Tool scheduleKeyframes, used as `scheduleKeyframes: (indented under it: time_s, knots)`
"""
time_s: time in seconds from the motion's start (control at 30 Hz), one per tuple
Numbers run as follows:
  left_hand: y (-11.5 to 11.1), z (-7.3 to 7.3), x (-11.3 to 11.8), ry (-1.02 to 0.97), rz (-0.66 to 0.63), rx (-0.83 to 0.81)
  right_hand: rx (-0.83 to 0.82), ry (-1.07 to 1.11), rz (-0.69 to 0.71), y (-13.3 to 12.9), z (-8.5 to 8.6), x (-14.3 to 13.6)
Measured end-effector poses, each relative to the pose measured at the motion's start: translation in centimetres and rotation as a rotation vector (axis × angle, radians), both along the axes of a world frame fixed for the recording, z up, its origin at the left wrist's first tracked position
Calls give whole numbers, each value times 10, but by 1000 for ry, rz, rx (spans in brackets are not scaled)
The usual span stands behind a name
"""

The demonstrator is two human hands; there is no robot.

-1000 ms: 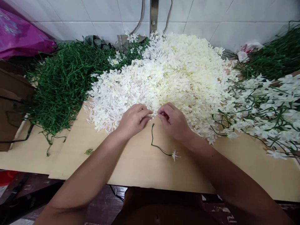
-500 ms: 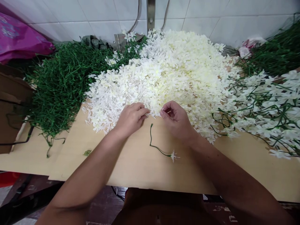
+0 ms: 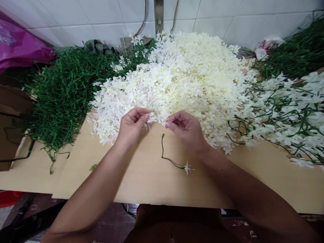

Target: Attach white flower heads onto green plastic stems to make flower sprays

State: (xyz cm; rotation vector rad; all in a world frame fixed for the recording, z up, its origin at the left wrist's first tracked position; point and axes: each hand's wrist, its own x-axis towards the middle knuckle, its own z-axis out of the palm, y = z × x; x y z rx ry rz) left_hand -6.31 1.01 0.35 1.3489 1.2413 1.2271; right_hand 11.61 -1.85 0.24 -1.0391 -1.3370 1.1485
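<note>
My left hand (image 3: 134,122) is closed at the near edge of a heap of white flower heads (image 3: 202,71), with a small white flower piece (image 3: 152,118) pinched between thumb and fingers. Just to its right, my right hand (image 3: 186,128) pinches a thin white flower piece (image 3: 165,123) between thumb and forefinger. The two hands are apart. Below them, a green stem (image 3: 162,148) with one white flower (image 3: 187,168) on its end lies on the board (image 3: 152,182).
Green stems (image 3: 68,91) are heaped at the left beside a cardboard box (image 3: 12,118) and a magenta bag (image 3: 22,45). Flowers joined to stems (image 3: 291,114) lie at the right, below more green stems (image 3: 301,50). A tiled wall (image 3: 106,17) stands behind.
My left hand has turned and shifted left, and its thumb and fingers now pinch a white piece. My right hand has moved slightly left, with a thin white piece showing at its fingertips.
</note>
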Motion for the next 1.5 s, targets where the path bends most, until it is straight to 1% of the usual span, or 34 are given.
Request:
scheduleKeyframes:
  time_s: [0.07, 0.17, 0.23, 0.33, 0.4, 0.5, 0.6, 0.77, 0.83, 0.9, 1.07, 1.13, 1.27, 1.4, 1.5]
  knots:
    - [-2, 0, 5, -142, -58, -134, 100, -40, -37, -1, -1, -3]
    - [-5, 0, 12, -232, -129, -241, 228, -121, -96, 0, -4, -7]
    - [-7, -1, 14, -250, -170, -256, 245, -130, -118, 1, -7, -8]
    - [-8, -3, 16, -276, -205, -251, 216, -86, -118, 2, -12, -9]
    - [-8, -5, 15, -294, -214, -255, 211, -73, -114, 3, -14, -9]
    - [-8, -5, 16, -313, -207, -270, 256, -100, -116, 4, -16, -10]
    - [-8, -4, 17, -320, -178, -294, 314, -113, -112, 5, -19, -10]
    - [-7, -2, 20, -334, -140, -310, 359, -145, -97, 8, -25, -9]
    - [-8, -2, 20, -335, -133, -299, 403, -207, -114, 8, -25, -8]
    - [-8, -3, 21, -338, -129, -285, 482, -299, -150, 8, -24, -8]
    - [-9, -2, 21, -341, -142, -282, 792, -606, -226, 7, -21, -6]
    - [-10, -1, 21, -324, -149, -290, 860, -671, -250, 7, -20, -6]
    - [-11, 0, 22, -283, -133, -311, 848, -663, -258, 8, -20, -5]
    - [-10, 0, 22, -312, -87, -281, 825, -660, -191, 7, -20, -6]
    - [-10, 0, 22, -338, -84, -269, 779, -611, -162, 7, -21, -7]
